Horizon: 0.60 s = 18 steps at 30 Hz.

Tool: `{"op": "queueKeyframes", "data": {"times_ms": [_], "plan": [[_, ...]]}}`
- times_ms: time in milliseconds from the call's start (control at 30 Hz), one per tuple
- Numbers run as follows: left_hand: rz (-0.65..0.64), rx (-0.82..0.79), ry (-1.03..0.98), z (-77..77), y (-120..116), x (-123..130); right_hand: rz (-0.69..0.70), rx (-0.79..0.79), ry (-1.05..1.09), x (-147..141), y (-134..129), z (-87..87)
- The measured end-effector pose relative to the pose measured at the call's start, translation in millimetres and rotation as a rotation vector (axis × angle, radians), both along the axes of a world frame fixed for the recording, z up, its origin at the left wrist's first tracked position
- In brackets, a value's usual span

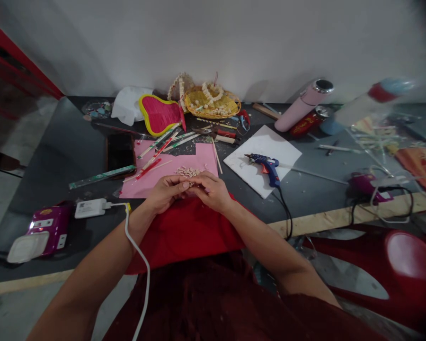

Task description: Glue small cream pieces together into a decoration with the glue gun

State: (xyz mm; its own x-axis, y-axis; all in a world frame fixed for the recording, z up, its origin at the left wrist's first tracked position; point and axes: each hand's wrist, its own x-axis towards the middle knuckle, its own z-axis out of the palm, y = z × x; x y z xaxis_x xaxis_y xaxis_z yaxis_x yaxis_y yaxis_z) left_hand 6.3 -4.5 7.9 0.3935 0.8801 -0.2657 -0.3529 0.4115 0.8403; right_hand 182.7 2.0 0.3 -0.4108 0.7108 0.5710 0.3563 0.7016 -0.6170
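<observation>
Pinching small pale pieces [192, 184] between left hand [166, 193] and right hand [213, 190], beside loose pile [188, 172] on pink paper [206, 158]. Possibly spilling some onto red cloth [184, 232], because of uneven finger pressure.

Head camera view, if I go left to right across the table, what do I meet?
Purple power box, white adapter, black phone, left hand, right hand, blue glue gun, pink flask, another purple power box.

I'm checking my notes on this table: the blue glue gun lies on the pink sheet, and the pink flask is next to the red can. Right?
Not quite: the head view shows the blue glue gun on the white board. The pink flask is next to the red can.
</observation>
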Motion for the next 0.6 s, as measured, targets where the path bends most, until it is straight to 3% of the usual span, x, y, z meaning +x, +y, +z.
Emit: {"op": "queueKeyframes", "data": {"times_ms": [600], "plan": [[-0.002,0.08,0.064,-4.5,-1.5,-0.7,-0.021,-0.017,0.041,-3.5,-3.1,-4.8]]}}
